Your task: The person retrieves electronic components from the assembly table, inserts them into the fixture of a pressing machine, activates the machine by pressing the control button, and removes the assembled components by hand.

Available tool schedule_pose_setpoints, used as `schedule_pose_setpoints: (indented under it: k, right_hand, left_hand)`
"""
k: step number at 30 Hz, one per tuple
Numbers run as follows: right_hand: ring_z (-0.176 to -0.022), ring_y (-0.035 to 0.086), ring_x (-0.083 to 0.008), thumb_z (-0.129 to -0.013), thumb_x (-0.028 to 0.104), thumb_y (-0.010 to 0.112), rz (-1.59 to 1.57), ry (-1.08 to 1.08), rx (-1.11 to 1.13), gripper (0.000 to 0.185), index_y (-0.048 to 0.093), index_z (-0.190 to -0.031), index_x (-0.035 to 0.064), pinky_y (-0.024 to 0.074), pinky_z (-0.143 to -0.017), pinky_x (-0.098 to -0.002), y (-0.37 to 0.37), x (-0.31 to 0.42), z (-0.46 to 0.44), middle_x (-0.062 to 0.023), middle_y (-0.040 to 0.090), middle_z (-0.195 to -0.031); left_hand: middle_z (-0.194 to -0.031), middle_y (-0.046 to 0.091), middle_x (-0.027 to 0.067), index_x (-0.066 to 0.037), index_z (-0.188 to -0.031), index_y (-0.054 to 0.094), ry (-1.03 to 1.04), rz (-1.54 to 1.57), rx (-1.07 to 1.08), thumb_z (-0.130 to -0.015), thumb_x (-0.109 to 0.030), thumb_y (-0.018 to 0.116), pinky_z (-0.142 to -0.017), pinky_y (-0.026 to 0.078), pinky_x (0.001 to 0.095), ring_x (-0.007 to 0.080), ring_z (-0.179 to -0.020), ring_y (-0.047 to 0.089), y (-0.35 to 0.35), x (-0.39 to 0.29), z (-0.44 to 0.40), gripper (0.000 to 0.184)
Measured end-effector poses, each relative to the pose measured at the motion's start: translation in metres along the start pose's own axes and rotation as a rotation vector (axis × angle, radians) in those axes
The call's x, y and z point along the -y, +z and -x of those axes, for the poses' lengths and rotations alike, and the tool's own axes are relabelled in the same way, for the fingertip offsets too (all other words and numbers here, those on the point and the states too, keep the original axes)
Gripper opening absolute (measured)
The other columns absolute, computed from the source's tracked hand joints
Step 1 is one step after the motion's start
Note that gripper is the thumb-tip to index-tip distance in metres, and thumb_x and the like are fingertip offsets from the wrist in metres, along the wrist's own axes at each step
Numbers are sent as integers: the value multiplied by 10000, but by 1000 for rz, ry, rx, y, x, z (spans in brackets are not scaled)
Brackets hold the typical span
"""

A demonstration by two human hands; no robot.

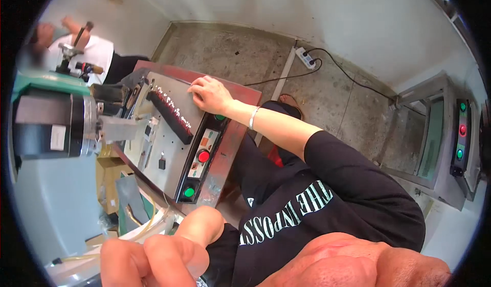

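My right hand [208,95] rests on the grey metal plate [176,179] of a machine, palm down, fingers slightly bent and apart. Just left of its fingertips lies a dark strip [171,118] holding a row of several small red-and-silver parts. Under the wrist, a green button [220,117] is partly covered. My left hand [153,261] is raised close to the camera with its fingers curled in; its fingertips and anything between them are hidden. A small black block [162,162] stands on the plate, apart from both hands.
A control strip carries a red button [203,156] and another green button [189,191]. The machine's motor-like head [51,123] overhangs the left side. Another person [99,57] is at the upper left. A power strip [306,58] with cables lies on the floor; a metal-framed machine [434,133] stands right.
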State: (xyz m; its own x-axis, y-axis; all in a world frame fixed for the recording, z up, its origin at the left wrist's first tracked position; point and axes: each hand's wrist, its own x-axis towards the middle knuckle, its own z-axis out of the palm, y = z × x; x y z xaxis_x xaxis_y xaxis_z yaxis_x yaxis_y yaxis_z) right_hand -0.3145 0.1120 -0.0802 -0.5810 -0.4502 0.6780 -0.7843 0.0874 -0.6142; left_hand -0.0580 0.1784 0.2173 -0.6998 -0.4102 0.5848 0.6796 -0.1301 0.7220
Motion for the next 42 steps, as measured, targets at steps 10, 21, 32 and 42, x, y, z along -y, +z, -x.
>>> schedule_pose_setpoints:
  k: [10,21,32,42]
  right_hand:
    - [-1036,606,-273,-832,178,645,58,0,52,168,706,-975,114,519,-912,-397,0,2,-2,-82,651,-1057]
    - [-1042,608,-265,-870,182,616,99,-8,89,159,706,-993,138,519,-901,-391,2,0,-3,-58,651,-1089]
    - [-1173,552,-296,-851,150,699,-165,-599,594,339,656,-1184,101,447,-1014,-426,-33,81,-25,-93,599,-1253]
    - [-1022,588,-264,-809,141,738,-213,-682,780,213,731,-1012,77,515,-879,-380,-11,77,-30,-39,650,-1129]
  left_hand:
    - [-879,636,-102,-190,-754,645,-678,212,-649,-817,-205,701,-956,342,203,49,-886,581,15,-114,8,86]
    - [-1070,653,-91,-244,-954,696,233,-166,99,-787,-365,759,-942,425,229,74,-1103,527,-63,-90,46,216]
    - [-997,688,161,38,-970,676,22,-854,-654,-944,-151,592,-912,498,359,261,-1008,631,-156,18,83,209]
    - [-1222,662,128,-99,-1150,698,-215,-1737,-146,-955,-264,615,-1043,411,431,372,-1229,533,-318,130,27,269]
